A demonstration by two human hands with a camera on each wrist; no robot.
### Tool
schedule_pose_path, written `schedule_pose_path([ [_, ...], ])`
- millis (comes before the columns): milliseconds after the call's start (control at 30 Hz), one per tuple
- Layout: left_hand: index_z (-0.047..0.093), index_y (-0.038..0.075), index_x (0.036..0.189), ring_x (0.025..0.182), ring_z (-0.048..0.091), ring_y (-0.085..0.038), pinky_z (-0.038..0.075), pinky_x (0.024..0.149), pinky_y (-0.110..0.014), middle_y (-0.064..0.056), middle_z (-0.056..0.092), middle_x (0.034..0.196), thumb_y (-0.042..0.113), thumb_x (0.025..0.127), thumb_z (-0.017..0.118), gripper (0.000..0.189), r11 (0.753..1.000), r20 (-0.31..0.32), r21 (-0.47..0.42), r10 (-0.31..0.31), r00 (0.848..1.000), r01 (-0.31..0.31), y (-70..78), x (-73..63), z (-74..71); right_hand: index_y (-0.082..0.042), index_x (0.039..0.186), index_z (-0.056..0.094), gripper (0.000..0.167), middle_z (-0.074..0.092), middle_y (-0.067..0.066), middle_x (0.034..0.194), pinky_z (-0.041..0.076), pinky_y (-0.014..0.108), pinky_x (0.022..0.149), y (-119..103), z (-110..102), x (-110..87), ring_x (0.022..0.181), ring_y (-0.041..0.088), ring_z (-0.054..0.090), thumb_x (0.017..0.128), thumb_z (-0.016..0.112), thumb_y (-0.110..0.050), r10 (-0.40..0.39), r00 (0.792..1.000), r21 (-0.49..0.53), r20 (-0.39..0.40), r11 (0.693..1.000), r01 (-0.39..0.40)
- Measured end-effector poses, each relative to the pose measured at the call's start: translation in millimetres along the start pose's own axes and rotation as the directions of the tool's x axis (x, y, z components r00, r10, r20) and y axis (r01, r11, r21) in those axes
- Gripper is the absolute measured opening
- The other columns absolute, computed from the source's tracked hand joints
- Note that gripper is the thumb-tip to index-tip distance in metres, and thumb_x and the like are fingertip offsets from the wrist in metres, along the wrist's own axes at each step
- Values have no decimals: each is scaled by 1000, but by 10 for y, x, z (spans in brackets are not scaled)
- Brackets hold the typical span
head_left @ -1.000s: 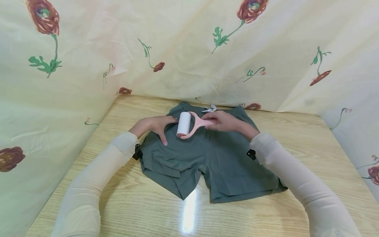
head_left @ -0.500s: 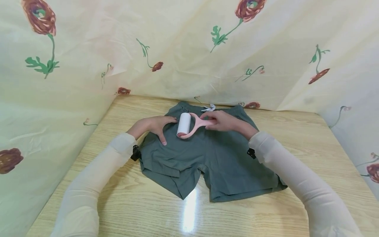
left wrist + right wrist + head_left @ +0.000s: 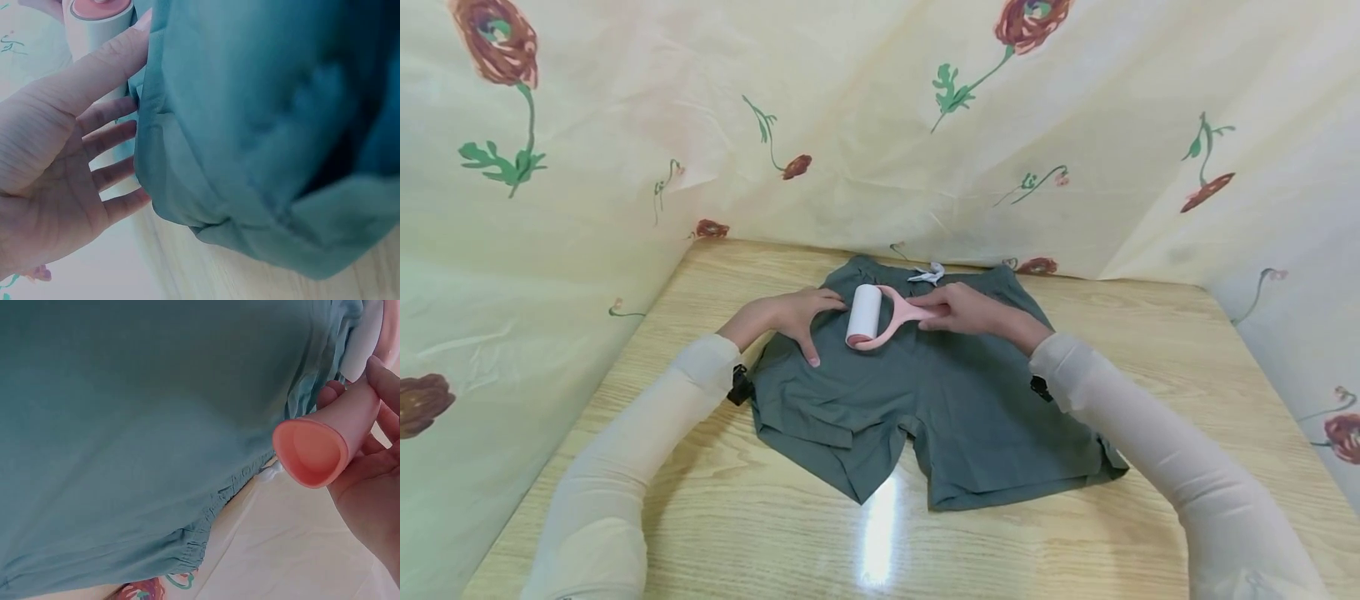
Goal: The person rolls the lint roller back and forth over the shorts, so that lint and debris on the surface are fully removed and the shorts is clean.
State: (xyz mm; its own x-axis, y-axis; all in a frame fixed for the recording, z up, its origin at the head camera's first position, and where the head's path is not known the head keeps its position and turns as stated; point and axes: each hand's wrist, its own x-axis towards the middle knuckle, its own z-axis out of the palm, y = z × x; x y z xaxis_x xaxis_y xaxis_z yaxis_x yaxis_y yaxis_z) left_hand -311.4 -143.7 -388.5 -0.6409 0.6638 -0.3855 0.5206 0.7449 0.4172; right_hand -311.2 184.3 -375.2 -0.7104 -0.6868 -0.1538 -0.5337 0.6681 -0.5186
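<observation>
Shorts: green shorts are spread flat near the desk's far edge.
Lint roller: the lint roller is laid on the waistband area.
Right hand: the right hand is wrapped round the pink handle.
Left hand: the left hand is pressed flat on the shorts, fingers straight.

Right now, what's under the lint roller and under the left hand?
Under the lint roller and the flat left hand lie the green shorts, spread on the wooden table. The table beneath the shorts is covered, so anything there is hidden.
</observation>
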Motion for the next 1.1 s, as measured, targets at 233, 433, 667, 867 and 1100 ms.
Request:
schedule_pose_path([
  [233, 29, 4, 160, 155, 15, -44, 24, 124, -58, -21, 18, 168, 31, 75, 93, 110, 1000, -6, -23, -1, 1000, 1, -15, -7, -25, -8, 148, 53, 54, 57, 8, 74, 34, 30, 62, 0, -64, 10, 63, 17, 40, 98, 70, -19, -2, 1000, 22, 18, 1000, 1],
  [433, 31, 5, 160, 155, 15, -44, 24, 124, -58, -21, 20, 168, 31, 75, 93, 108, 1000, -6, -14, 11, 1000, -11, 4, 3, -19, -7, 147, 54, 53, 62, 10, 84, 36, 33, 66, 34, -100, -38, 70, 18, 42, 98, 70, -17, -1, 1000, 13, 28, 1000, 0],
  [667, 32, 6, 160, 156, 14, -43, 24, 124, -57, -20, 19, 168, 30, 75, 93, 107, 1000, 1, -23, 2, 1000, -2, 17, 14, -20, -7, 146, 55, 52, 55, 8, 77, 31, 31, 62, 96, -148, -135, 64, 17, 34, 98, 70, -16, 12, 1000, -5, 28, 1000, -12],
  [867, 31, 7, 160, 156, 12, -42, 24, 124, -56, -19, 18, 169, 31, 76, 93, 108, 1000, 13, -22, -6, 1000, 6, 18, 22, -14, -8, 146, 56, 52, 53, 6, 73, 32, 29, 61, 173, -195, -246, 61, 15, 34, 97, 71, -18, 30, 999, -23, 25, 999, -29],
  [1100, 31, 8, 161, 156, 11, -43, 24, 125, -56, -19, 16, 169, 32, 76, 93, 108, 1000, 19, -16, -16, 1000, 17, 0, 11, 6, -5, 144, 57, 54, 53, 6, 69, 32, 29, 60, 276, -271, -410, 59, 14, 32, 95, 74, -19, 66, 997, -37, 30, 997, -64],
])
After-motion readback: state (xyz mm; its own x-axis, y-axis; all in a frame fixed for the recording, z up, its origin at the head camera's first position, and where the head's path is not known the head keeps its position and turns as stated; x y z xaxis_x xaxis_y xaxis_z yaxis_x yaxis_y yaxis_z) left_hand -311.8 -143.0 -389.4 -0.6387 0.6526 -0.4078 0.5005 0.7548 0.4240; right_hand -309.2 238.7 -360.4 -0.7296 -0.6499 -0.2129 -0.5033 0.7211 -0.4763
